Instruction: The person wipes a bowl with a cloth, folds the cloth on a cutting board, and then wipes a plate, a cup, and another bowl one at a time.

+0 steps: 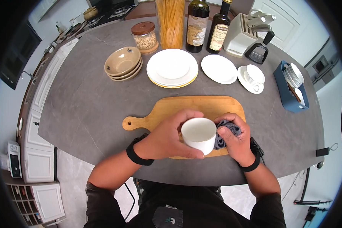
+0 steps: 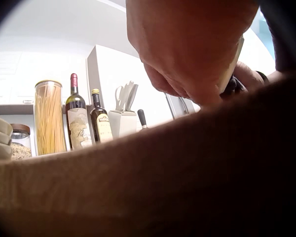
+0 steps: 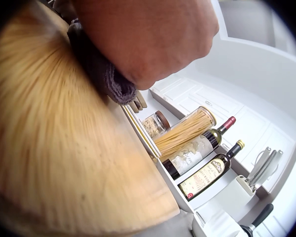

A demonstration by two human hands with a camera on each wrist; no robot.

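Note:
My left hand (image 1: 169, 136) grips a white cup (image 1: 198, 135) from its left side, thumb at the near side and fingers round the far side. The cup's opening faces up toward the head camera, over the wooden cutting board (image 1: 201, 102). In my right hand (image 1: 237, 140) is a bunched dark grey cloth (image 1: 221, 142), pinched between thumb and fingers right at the cup's right side. The right wrist view shows the rolled cloth (image 3: 101, 74) hanging from the hand, above the board. From the left wrist, only a sliver of the cup shows behind the hand.
Behind the board stand stacked brown bowls (image 1: 123, 62), white plates (image 1: 172, 68), an oval plate (image 1: 219, 69) and a cup on a saucer (image 1: 253, 76). A blue bin (image 1: 288, 95) holds dishes at the right. Farther back are a pasta jar (image 1: 170, 24), two bottles and a knife block (image 1: 237, 36).

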